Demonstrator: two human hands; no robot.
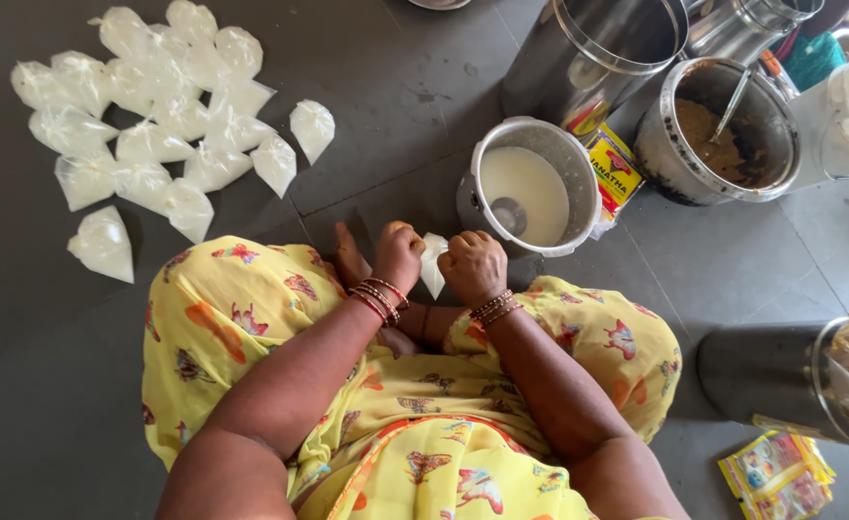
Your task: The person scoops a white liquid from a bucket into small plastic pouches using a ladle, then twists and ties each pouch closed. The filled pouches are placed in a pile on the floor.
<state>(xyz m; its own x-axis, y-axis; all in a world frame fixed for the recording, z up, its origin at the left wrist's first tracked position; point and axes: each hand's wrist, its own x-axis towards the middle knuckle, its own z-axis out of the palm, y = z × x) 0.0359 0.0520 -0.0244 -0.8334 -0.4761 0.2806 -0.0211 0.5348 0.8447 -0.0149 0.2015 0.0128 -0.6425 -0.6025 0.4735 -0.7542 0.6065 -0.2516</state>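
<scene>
Both hands (439, 258) grip a pouch (433, 265) beside milk pot (530, 188).

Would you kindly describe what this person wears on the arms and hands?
Both arms are bare, with no sleeves or gloves in view. The left hand has a stack of thin red and gold bangles at its wrist. The right hand has a similar, slimmer set of gold-toned bangles. No rings can be made out. The clothing below the arms is yellow butterfly-print fabric.
</scene>
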